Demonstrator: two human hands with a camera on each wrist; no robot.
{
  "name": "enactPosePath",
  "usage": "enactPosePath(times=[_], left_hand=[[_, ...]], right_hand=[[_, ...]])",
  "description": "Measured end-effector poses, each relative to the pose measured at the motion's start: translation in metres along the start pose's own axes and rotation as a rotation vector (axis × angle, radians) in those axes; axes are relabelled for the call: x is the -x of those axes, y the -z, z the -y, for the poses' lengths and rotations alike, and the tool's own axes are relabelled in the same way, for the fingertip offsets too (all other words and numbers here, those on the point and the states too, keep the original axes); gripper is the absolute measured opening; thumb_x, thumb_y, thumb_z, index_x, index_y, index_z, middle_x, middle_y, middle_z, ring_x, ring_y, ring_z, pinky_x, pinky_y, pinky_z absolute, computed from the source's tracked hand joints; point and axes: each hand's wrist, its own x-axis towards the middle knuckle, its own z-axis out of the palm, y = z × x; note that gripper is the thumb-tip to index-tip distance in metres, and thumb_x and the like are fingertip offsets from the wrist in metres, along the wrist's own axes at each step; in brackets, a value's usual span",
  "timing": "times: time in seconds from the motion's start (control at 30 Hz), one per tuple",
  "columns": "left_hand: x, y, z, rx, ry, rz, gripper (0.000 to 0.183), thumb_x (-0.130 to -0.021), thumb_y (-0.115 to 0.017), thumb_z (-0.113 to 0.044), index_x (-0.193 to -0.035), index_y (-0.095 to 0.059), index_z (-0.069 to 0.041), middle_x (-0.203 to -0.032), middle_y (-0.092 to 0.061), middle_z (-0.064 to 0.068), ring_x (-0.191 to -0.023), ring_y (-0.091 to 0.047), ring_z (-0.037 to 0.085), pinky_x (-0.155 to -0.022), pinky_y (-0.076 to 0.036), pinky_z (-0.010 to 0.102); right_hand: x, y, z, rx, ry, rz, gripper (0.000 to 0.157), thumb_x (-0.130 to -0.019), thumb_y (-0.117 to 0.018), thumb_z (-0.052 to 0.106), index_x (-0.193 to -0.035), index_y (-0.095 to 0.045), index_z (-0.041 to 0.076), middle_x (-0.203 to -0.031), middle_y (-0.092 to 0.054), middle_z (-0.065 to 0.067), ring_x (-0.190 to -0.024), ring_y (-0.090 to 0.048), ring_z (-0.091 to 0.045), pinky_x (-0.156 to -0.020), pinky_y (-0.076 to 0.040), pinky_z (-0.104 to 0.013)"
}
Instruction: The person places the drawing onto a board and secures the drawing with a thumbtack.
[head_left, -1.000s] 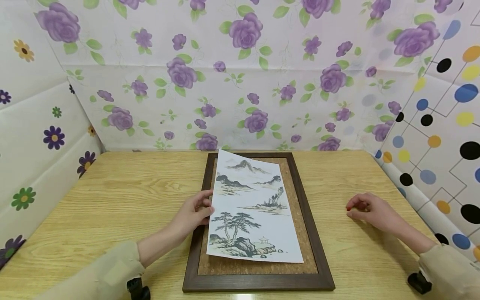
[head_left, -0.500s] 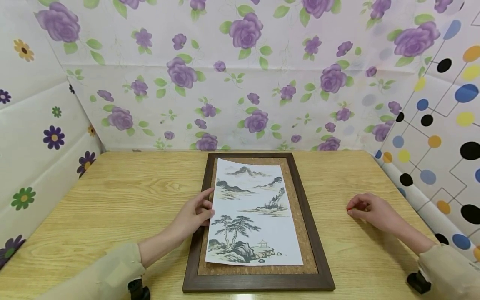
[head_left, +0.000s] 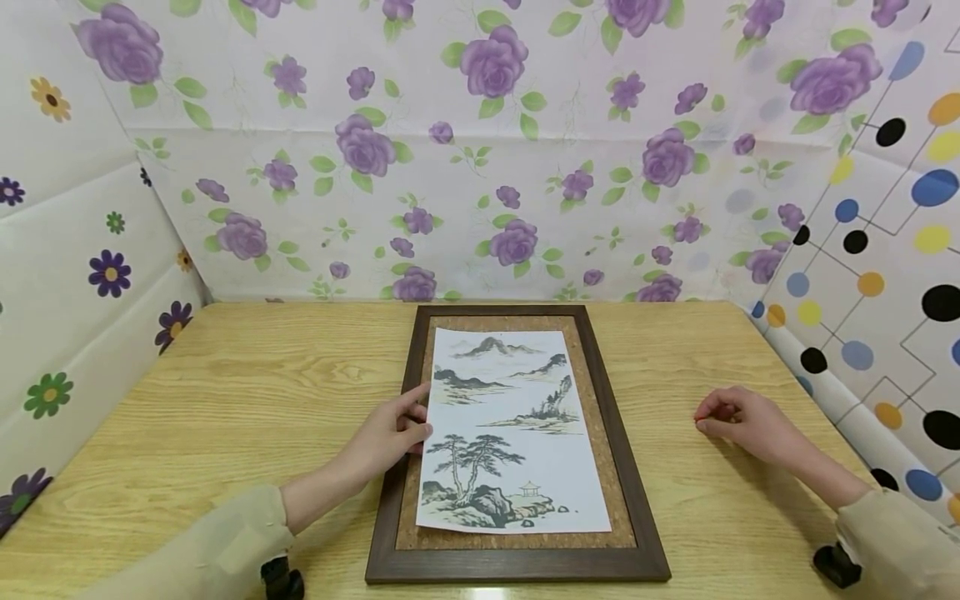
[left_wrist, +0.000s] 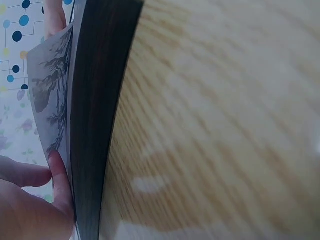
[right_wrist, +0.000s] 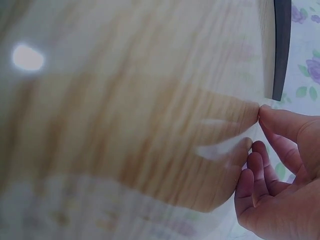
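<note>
A sheet of paper with an ink landscape picture [head_left: 510, 425] lies over the cork board [head_left: 555, 542] with the dark brown frame [head_left: 517, 565]. My left hand [head_left: 390, 433] pinches the sheet's left edge between thumb and fingers, just above the frame's left side. In the left wrist view the sheet [left_wrist: 45, 95] stands slightly off the board. Well to the right of the frame, my right hand [head_left: 750, 425] rests on the table with curled fingers. A tiny red thing shows at its thumb and forefinger tips; its kind is too small to tell. The right wrist view hides it.
The wooden table [head_left: 262, 400] carries the framed board at its middle. Behind it rises a wall covering with purple roses [head_left: 513, 242]. Side walls bear daisies [head_left: 109, 273] on the left and coloured dots [head_left: 856, 355] on the right.
The sheet has come down flatter onto the cork, its top edge sinking toward me, with my left hand still holding its edge. My right hand has hardly moved.
</note>
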Motion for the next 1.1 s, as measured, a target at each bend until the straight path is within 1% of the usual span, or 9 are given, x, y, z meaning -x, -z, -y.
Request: enactPosePath(times=[0.3,0.47,0.6,0.83,0.93,1.1], left_hand=[[-0.002,0.0,0.0,-0.022,0.004,0.005,0.062,-0.098,-0.054,-0.002,-0.155,-0.03,-0.004,-0.109,-0.055,0.015,-0.083,-0.057,0.015,-0.074,-0.06,0.028],[-0.002,0.0,0.0,-0.027,0.01,0.007,0.063,-0.098,-0.054,-0.002,-0.155,-0.03,-0.004,-0.109,-0.055,0.015,-0.083,-0.057,0.015,-0.075,-0.06,0.028],[-0.001,0.0,0.0,-0.035,0.004,0.01,0.063,-0.098,-0.055,-0.002,-0.155,-0.029,-0.004,-0.108,-0.055,0.015,-0.082,-0.057,0.015,-0.076,-0.061,0.029],[-0.002,0.0,0.0,-0.054,0.005,0.011,0.064,-0.097,-0.055,-0.002,-0.156,-0.029,-0.004,-0.107,-0.056,0.014,-0.082,-0.058,0.015,-0.077,-0.061,0.03],[-0.002,-0.001,-0.001,-0.059,0.009,0.01,0.064,-0.097,-0.055,-0.002,-0.156,-0.029,-0.004,-0.106,-0.056,0.014,-0.082,-0.058,0.014,-0.077,-0.061,0.029],[-0.002,-0.001,-0.002,-0.064,0.015,0.016,0.065,-0.097,-0.055,-0.002,-0.156,-0.028,-0.003,-0.105,-0.056,0.013,-0.081,-0.058,0.015,-0.077,-0.061,0.029]], right_hand=[[-0.001,0.0,0.0,-0.027,-0.028,0.015,0.007,-0.092,-0.071,0.024,-0.09,-0.069,0.017,-0.083,-0.064,0.001,-0.063,-0.051,-0.004,-0.053,-0.045,-0.023],[-0.002,0.0,0.0,-0.037,-0.005,0.018,0.007,-0.092,-0.07,0.023,-0.09,-0.07,0.017,-0.084,-0.065,0.001,-0.064,-0.052,-0.004,-0.053,-0.044,-0.023],[-0.005,0.001,0.002,-0.05,0.006,0.026,0.007,-0.092,-0.07,0.023,-0.09,-0.07,0.017,-0.086,-0.067,0.001,-0.068,-0.055,-0.004,-0.055,-0.045,-0.023],[-0.016,0.005,0.012,-0.032,0.045,0.03,0.007,-0.094,-0.068,0.024,-0.089,-0.069,0.019,-0.086,-0.068,0.003,-0.076,-0.057,-0.002,-0.064,-0.046,-0.022],[-0.023,0.007,0.018,-0.018,0.051,0.026,0.006,-0.094,-0.068,0.025,-0.09,-0.07,0.02,-0.088,-0.068,0.003,-0.078,-0.057,-0.001,-0.064,-0.047,-0.022],[-0.036,0.009,0.03,-0.002,0.07,0.028,0.007,-0.094,-0.068,0.025,-0.092,-0.07,0.02,-0.092,-0.068,0.001,-0.082,-0.057,-0.001,-0.064,-0.047,-0.022]])
